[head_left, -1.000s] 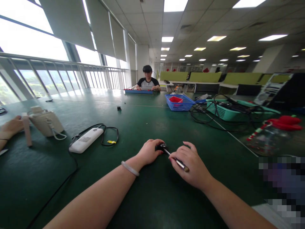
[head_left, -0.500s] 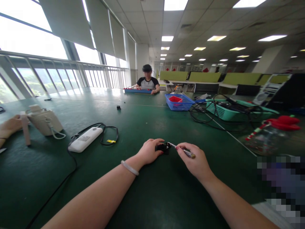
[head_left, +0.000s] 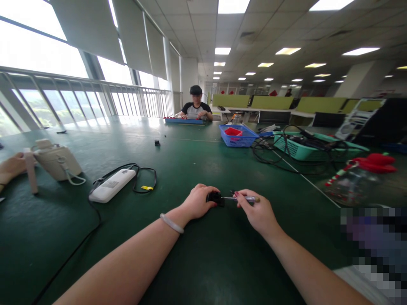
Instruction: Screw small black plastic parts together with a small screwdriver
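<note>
Near the middle of the green table, my left hand [head_left: 200, 201] is closed around a small black part [head_left: 216, 198], its thumb and fingers on either side. The fingers cover much of this part, so its exact kind does not show. My right hand [head_left: 257, 212] pinches a slim screwdriver [head_left: 252, 199] with a clear handle and yellowish end. Its thin metal shaft lies almost level and points left, the tip at the black part's right side. A small dark piece [head_left: 233, 192] shows by the right fingertips; whether they touch it I cannot tell.
To the left are a white power strip [head_left: 112, 185] with a black cable, a beige bottle [head_left: 59, 161] and another person's hand [head_left: 14, 167]. Blue [head_left: 238, 140] and green [head_left: 288, 146] baskets, cables and a red-lidded jar [head_left: 362, 182] stand right. A person [head_left: 195, 108] sits opposite.
The screwdriver has swung from a downward slant to nearly level, its tip slightly lower at the black part. A small dark piece now shows by my right fingertips. My left hand stays put.
</note>
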Motion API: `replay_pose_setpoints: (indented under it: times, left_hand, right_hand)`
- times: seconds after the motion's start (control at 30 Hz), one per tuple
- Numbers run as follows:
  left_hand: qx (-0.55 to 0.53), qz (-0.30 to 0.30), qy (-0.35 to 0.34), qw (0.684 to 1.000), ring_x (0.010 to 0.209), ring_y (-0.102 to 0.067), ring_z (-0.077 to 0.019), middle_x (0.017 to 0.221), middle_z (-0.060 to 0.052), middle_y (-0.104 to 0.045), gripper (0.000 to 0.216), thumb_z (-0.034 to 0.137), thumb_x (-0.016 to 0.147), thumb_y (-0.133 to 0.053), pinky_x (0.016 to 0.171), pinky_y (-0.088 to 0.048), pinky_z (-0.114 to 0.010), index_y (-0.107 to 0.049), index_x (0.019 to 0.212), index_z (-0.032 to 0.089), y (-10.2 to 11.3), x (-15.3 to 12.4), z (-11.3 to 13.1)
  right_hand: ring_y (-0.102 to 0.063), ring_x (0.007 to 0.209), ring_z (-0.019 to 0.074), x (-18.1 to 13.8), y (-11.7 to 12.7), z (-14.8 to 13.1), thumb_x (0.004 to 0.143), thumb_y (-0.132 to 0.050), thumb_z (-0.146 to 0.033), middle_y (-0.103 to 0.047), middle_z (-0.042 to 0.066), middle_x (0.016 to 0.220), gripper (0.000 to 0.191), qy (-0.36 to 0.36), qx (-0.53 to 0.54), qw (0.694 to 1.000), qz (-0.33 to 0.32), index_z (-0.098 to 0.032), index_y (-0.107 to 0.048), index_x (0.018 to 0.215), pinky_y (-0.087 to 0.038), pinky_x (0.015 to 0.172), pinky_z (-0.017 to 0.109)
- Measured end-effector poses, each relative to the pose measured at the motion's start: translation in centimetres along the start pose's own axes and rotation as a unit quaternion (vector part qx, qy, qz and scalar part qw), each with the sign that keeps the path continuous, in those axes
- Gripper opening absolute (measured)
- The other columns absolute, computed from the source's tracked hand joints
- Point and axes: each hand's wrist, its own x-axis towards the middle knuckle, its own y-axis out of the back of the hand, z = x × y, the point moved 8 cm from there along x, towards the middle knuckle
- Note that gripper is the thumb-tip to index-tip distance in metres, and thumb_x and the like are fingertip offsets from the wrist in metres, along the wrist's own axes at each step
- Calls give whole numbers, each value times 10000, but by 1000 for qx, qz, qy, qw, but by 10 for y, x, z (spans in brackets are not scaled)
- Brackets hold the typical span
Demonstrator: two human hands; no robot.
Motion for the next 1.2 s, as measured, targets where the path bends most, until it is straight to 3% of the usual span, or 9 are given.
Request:
replay_pose_setpoints:
  times: [0.27,0.37,0.63,0.83,0.93,1.07,1.2]
  left_hand:
    - [10,-11,0,1000,1179,-525,-245,1186,-46,-659,489,285,787,-710,1046,-411,-362,-607,1264,281,-2,0,-1]
    - [9,-16,-10,1000,1157,-546,-235,1193,-52,-659,501,287,785,-716,1034,-419,-344,-603,1273,265,-2,0,1]
    - [28,-22,-31,999,1130,-572,-249,1205,-63,-672,526,304,785,-722,1014,-429,-359,-590,1290,236,-4,1,3]
    - [35,-24,-49,998,1106,-580,-247,1211,-46,-676,522,325,787,-717,996,-436,-356,-590,1287,241,-4,1,8]
    - [35,-24,-46,998,1111,-576,-246,1225,-42,-669,520,322,792,-712,1000,-432,-358,-583,1291,244,-5,0,8]
    - [31,-25,-43,998,1126,-569,-253,1219,-44,-669,520,329,797,-703,1005,-432,-370,-576,1293,244,-5,-2,8]
    - [31,-20,-56,998,1130,-568,-251,1219,-49,-666,486,335,822,-672,1010,-433,-381,-576,1289,240,-3,-4,11]
  right_hand:
    - [-595,603,190,-1,4,-2,907,-465,-394,-625,11,629,329,1,8,1000,14,-205,-628,693,-437,567,291]
    - [-586,606,182,-2,0,-7,907,-460,-343,-612,-1,622,302,26,0,1000,-9,-208,-616,686,-436,584,288]
    - [-617,763,211,-8,-6,-31,889,-479,-270,-667,12,718,244,126,-67,990,-21,-226,-626,699,-457,803,373]
    - [-633,776,184,-14,-25,-40,918,-509,-262,-696,-13,788,190,167,-86,978,-91,-251,-655,796,-434,914,403]
    - [-637,779,191,-14,-19,-39,925,-509,-277,-698,-10,775,205,173,-71,981,-56,-253,-647,775,-426,942,412]
    - [-638,786,212,-10,0,-33,926,-493,-311,-692,13,762,230,147,-56,987,24,-241,-640,764,-452,892,399]
    - [-639,791,219,-5,-7,-20,932,-477,-363,-696,22,794,268,102,-65,993,-6,-232,-663,790,-476,765,353]
